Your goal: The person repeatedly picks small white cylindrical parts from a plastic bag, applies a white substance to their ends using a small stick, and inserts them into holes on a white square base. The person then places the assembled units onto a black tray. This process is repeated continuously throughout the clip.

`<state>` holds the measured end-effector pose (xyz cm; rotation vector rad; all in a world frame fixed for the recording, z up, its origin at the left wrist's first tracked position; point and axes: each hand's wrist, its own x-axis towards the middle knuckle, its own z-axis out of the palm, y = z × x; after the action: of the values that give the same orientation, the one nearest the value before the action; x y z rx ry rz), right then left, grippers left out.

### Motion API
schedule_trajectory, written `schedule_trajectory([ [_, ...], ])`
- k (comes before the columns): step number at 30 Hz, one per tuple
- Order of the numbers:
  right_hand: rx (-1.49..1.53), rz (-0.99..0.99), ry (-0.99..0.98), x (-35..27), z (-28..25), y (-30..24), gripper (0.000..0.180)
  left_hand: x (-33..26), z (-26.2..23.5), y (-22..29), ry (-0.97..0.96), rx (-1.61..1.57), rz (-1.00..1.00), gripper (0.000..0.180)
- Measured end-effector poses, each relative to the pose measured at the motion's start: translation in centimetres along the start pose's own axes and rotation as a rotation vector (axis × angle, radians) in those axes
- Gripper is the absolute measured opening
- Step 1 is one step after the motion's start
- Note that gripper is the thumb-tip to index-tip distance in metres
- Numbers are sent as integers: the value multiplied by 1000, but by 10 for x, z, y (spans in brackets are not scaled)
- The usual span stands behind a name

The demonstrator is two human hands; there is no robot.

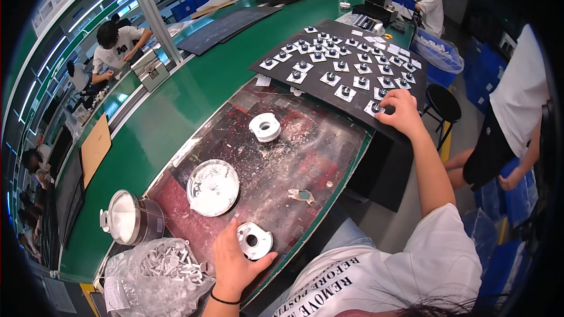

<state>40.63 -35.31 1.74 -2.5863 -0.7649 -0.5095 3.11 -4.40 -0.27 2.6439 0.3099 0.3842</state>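
My left hand (232, 264) grips a white round plastic part with a centre hole (254, 240) near the front edge of a stained transparent work mat (305, 152). My right hand (401, 113) reaches out to the near right corner of a black mat (352, 58) and its fingers rest on a small white square card with a black knob (373, 107). Several more such cards with knobs lie in rows across the black mat. A second white round part (265, 127) stands on the work mat farther away.
A round dish of white paste (212, 187) and a metal pot of white paste (130, 218) sit at left. A clear bag of white pieces (158, 273) lies at the front left. Other people work around the green table (176, 105); a black stool (443, 103) stands at right.
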Motion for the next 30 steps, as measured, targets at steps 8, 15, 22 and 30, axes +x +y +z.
schedule_trajectory([
  [8, 16, 57, -24, -10, 3, -6, 45, 0, 3, -4, 55, -1, 64, 104],
  [15, 34, 71, -54, -4, 5, -2, 44, 0, 2, -3, 64, 5, 64, 104],
  [22, 83, 104, -35, -2, 7, -11, 45, 0, -1, -2, 50, -15, 42, 105],
  [30, 430, 254, -120, 1, 2, -22, 41, 0, -1, 0, 30, -24, 34, 107],
])
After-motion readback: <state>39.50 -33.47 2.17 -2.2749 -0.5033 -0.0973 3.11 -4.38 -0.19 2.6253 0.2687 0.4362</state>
